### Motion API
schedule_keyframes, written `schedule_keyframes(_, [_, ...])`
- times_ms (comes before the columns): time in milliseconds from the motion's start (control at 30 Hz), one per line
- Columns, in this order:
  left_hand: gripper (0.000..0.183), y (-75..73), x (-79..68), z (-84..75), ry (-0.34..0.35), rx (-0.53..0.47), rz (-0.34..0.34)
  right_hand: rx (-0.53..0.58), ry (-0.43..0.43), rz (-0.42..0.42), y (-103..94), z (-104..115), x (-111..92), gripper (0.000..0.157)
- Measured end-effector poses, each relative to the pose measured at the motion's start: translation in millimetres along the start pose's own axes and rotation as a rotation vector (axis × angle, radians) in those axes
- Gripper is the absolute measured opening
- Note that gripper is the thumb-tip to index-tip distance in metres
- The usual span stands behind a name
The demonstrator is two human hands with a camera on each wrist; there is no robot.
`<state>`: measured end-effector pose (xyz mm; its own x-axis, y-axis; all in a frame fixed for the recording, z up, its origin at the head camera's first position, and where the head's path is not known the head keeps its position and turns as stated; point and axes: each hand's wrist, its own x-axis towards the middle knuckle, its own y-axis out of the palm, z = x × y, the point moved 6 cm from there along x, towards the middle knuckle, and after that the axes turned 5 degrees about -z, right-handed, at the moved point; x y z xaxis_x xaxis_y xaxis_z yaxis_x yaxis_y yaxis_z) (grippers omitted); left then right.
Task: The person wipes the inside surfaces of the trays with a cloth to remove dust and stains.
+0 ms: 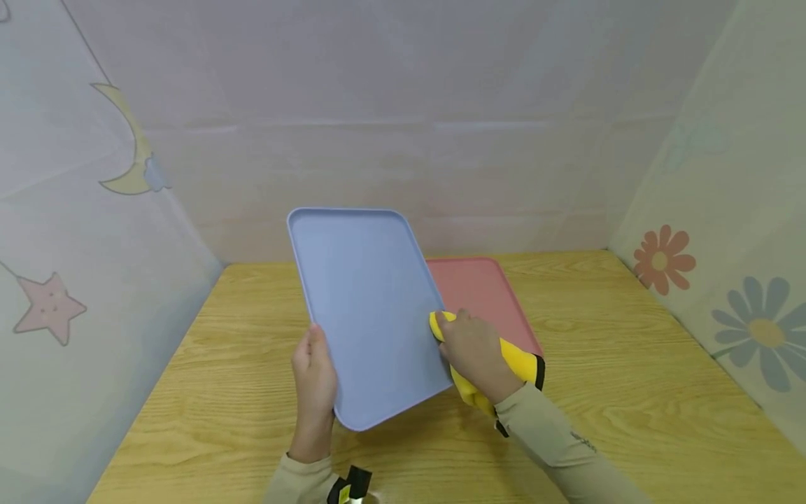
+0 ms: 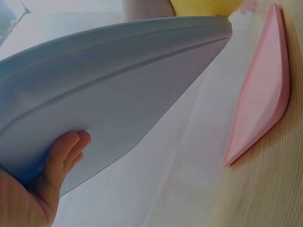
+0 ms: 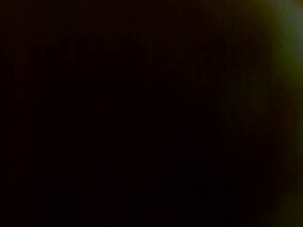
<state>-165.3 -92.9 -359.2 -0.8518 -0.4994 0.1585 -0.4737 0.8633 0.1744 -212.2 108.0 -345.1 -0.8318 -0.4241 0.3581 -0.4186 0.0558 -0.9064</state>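
A blue rectangular tray (image 1: 378, 308) is held up and tilted above the table. My left hand (image 1: 315, 385) grips its left edge, the thumb at the front rim. In the left wrist view the fingers (image 2: 64, 153) lie against the tray's underside. My right hand (image 1: 472, 350) holds a yellow cloth (image 1: 519, 364) with black trim at the tray's right edge. Part of the cloth hangs below the hand. The right wrist view is almost wholly dark, with a faint yellow-green glow at the upper right.
A pink tray (image 1: 485, 294) lies on the wooden table (image 1: 239, 385) behind the blue one, which partly covers it. Pale printed fabric walls (image 1: 403, 154) enclose the table at the back and both sides.
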Motion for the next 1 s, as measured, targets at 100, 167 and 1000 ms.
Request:
schedule_keyframes(100, [0.043,1.1,0.0,1.1,-0.007,-0.003,-0.003,0.009,-0.020,-0.036,-7.6,9,0,0.041])
schedule_keyframes(167, [0.043,1.8,-0.1,1.6,-0.013,-0.004,-0.006,0.018,-0.056,-0.064,-14.6,20,-2,0.041])
schedule_keyframes(1000, [0.047,4.9,-1.1,6.6,-0.062,-0.062,0.034,0.067,-0.398,-0.269,-72.4,110,-21,0.039])
